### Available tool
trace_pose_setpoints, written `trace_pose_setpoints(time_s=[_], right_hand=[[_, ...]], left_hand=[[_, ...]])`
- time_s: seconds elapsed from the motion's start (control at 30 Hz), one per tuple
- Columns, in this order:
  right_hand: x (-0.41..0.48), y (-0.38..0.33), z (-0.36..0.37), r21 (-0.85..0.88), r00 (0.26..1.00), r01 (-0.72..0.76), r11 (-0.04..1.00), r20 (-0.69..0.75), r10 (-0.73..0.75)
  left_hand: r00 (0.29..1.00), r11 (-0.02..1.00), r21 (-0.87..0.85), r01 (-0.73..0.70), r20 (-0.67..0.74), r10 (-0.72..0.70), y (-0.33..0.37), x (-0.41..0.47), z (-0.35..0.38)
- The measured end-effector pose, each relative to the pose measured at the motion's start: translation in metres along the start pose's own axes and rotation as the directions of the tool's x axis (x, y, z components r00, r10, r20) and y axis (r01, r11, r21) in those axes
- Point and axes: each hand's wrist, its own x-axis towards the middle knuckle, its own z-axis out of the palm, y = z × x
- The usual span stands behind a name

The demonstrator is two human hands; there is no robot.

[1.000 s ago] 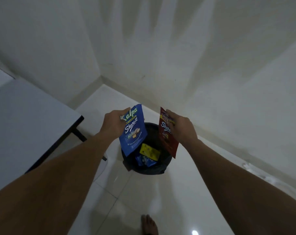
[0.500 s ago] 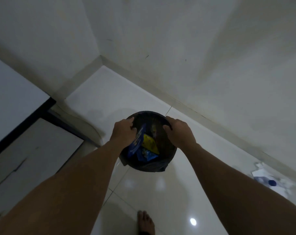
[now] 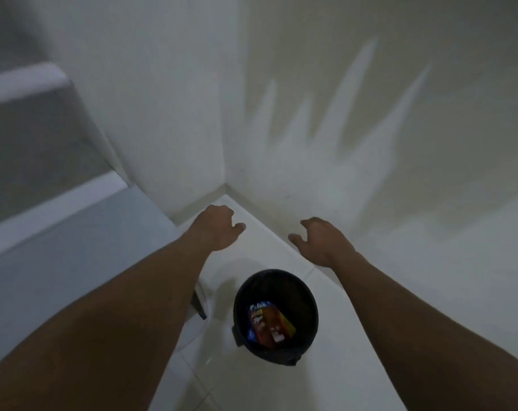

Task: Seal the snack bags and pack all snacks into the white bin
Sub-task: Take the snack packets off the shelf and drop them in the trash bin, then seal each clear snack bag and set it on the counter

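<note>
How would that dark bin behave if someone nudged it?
The bin would likely slide rather than tip on the glossy floor. It is probably light, since only a few snack bags lie inside. Being round, it might roll if knocked over.

Black bin (image 3: pixel 306 295) holds a blue bag (image 3: pixel 259 307), a dark red bag (image 3: pixel 265 329), on white floor (image 3: pixel 355 351)

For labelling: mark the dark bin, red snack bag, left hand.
dark bin (image 3: pixel 306 295), head view, inner wall
red snack bag (image 3: pixel 269 327), head view, its middle
left hand (image 3: pixel 215 229), head view, its back
</note>
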Motion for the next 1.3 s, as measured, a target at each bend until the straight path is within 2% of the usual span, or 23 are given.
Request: trace_pose_setpoints(time_s=[0.2,0.4,0.67,0.77,1.0,1.17,1.3], right_hand=[[-0.022,-0.099,-0.088,-0.076,0.984,0.155,0.985,-0.076,-0.161],[-0.053,-0.222,-0.122,-0.147,0.938,0.315,0.938,-0.103,-0.331],[-0.125,-0.396,-0.113,-0.196,0.850,0.500,0.843,-0.076,-0.522],[-0.144,-0.445,-0.110,-0.176,0.830,0.533,0.828,-0.083,-0.552],[-0.212,-0.593,-0.082,-0.163,0.713,0.681,0.714,-0.078,-0.697],[-0.232,-0.658,-0.060,-0.158,0.670,0.730,0.665,-0.024,-0.742],[-0.221,-0.698,-0.038,-0.165,0.653,0.750,0.640,0.030,-0.757]], left_hand=[[0.984,0.994,-0.023,0.104,-0.141,-0.106,-0.039,-0.085,-0.106],[0.934,0.968,-0.059,0.244,-0.256,-0.250,-0.116,-0.193,-0.163],[0.826,0.899,-0.123,0.419,-0.360,-0.434,-0.237,-0.351,-0.205],[0.793,0.877,-0.142,0.459,-0.380,-0.476,-0.269,-0.396,-0.218],[0.664,0.796,-0.254,0.550,-0.444,-0.601,-0.363,-0.523,-0.243],[0.599,0.747,-0.291,0.598,-0.456,-0.658,-0.414,-0.565,-0.251],[0.578,0.726,-0.339,0.598,-0.445,-0.684,-0.452,-0.566,-0.251]])
